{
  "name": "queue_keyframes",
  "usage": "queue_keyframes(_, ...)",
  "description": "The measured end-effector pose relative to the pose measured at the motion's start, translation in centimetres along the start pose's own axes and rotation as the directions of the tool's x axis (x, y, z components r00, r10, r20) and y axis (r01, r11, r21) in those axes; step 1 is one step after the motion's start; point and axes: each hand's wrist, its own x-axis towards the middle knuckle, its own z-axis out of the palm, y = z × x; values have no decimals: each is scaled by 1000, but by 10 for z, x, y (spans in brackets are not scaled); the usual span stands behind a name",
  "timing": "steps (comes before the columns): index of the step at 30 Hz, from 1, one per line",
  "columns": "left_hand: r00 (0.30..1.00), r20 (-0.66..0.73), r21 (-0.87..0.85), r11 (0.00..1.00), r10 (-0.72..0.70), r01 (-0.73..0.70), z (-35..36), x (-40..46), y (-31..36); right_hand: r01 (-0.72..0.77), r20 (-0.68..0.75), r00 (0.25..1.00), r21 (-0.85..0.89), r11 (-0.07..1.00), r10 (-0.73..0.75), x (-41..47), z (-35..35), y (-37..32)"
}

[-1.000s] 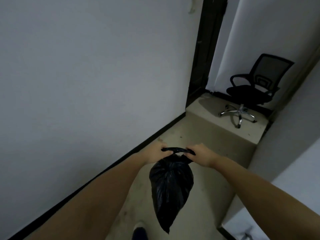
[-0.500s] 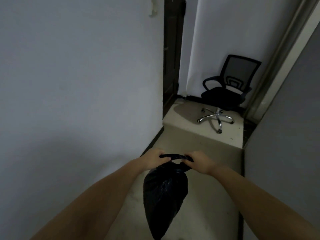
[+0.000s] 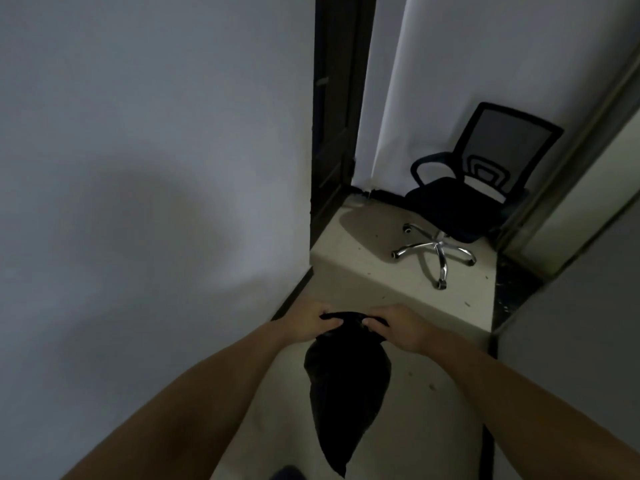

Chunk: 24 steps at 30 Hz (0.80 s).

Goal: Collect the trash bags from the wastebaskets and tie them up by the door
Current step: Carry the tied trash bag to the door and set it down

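trash bag point(image 3: 346, 393) black, hangs in front of person above hallway floor point(image 3: 415, 403). left hand point(image 3: 304, 322) and right hand point(image 3: 398, 327) both grip its bunched top, fingers curled on it. office chair point(image 3: 478, 188) ahead by dark doorway point(image 3: 341, 109).

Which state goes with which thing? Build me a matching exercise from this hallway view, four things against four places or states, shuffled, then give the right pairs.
Things:
1. trash bag
2. office chair
3. left hand
4. right hand

Places or states:
A. stands on the raised floor at the far end of the hallway
B. grips the bag's top from the side of the long white wall
C. hangs black and full between both hands
D. grips the bag's top from the side away from that wall

Pairs: 1-C, 2-A, 3-B, 4-D
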Motion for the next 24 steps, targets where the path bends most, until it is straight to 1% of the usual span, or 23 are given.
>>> queue_keyframes(3, 1000, 10, 12, 1000, -4, 4, -18, 58, -6, -1, 19, 1000, -11, 1000, 1, 53, -16, 29)
queue_keyframes(8, 1000, 20, 148, 989, 12, -15, -53, 170, -30, -37, 71, 997, -54, 998, 41, 156, -35, 79)
queue_keyframes(11, 998, 55, 165, 986, -13, 3, -76, 235, -46, -43, 115, 992, -22, 999, 45, 214, -47, 104)
queue_keyframes(15, 990, 125, 134, 990, -71, 54, -109, 304, -59, -98, 173, 981, 48, 994, 88, 280, -60, 130)
queue_keyframes(18, 981, 159, 157, 984, -110, 84, -125, 344, -72, -122, 217, 971, 82, 989, 102, 328, -60, 147)
queue_keyframes(21, 966, 198, 188, 973, -169, 131, -142, 378, -96, -112, 270, 960, 125, 986, 75, 385, -48, 160)
queue_keyframes(24, 952, 185, 239, 951, -243, 197, -161, 412, -133, -109, 333, 942, 195, 975, 39, 446, -23, 172)
